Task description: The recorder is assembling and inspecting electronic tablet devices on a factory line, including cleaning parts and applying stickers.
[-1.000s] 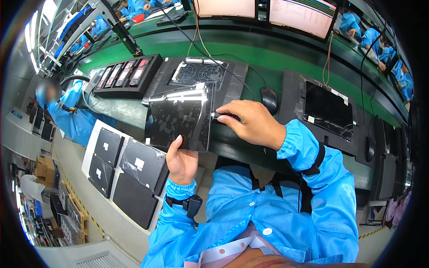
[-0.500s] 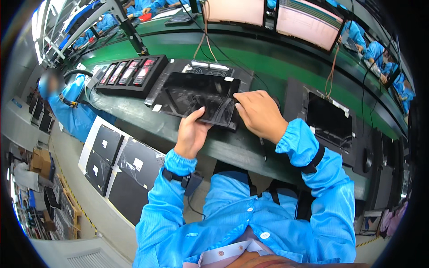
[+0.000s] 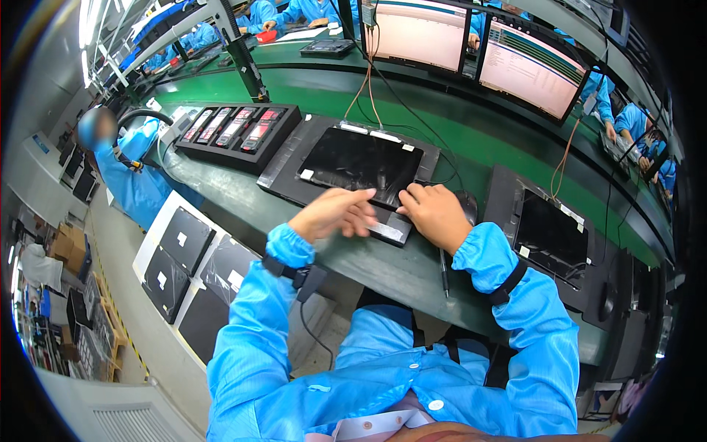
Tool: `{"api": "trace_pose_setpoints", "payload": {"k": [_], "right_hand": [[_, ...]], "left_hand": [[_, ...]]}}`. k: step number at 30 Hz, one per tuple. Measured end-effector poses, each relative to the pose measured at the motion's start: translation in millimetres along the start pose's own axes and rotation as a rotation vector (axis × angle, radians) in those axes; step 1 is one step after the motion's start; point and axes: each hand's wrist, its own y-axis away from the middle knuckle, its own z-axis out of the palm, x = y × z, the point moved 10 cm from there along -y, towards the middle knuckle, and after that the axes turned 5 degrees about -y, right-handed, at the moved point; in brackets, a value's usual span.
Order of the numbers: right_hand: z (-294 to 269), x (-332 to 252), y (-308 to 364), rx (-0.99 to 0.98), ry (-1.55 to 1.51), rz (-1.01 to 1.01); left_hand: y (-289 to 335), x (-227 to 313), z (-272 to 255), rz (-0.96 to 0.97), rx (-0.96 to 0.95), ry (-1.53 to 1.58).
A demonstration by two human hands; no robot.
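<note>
A black tablet (image 3: 361, 163) with white tabs at its corners lies screen up in a black foam fixture (image 3: 283, 173) on the bench. My left hand (image 3: 335, 214) hovers just in front of its near edge, holding nothing, fingers apart and slightly blurred. At the tablet's near right corner, my right hand (image 3: 438, 215) has its fingers curled, the tips against the edge; the palm side is hidden. Between my hands, a light grey strip (image 3: 390, 230) shows on the fixture's front part.
Left of the fixture stands a black tray (image 3: 237, 140) with several packed items. A second tablet (image 3: 552, 236) lies in another fixture to the right. A pen (image 3: 444, 274) and a mouse (image 3: 467, 206) are beside my right hand. Two monitors (image 3: 416, 33) stand behind; a co-worker (image 3: 121, 166) is at left.
The tablet, tilted and raised in both hands before, now lies flat in the fixture. My left hand has let go of its near edge. The view has shifted a little.
</note>
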Motion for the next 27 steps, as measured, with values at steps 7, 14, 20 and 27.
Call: {"api": "trace_pose_setpoints", "payload": {"k": [7,14,20,27], "right_hand": [[-5,-8,-9,0.072,-0.090,-0.017],[18,-17,-19,0.065,-0.063,0.024],[-29,2,27,-0.253,-0.227,0.104],[-197,168,309,-0.328,0.357,0.889]], "left_hand": [[24,57,-106,0.627,0.889,-1.288],[18,31,-146,0.578,0.808,-1.080],[21,30,-130,0.401,0.878,-1.149],[72,76,122,1.032,0.617,-1.016]]}}
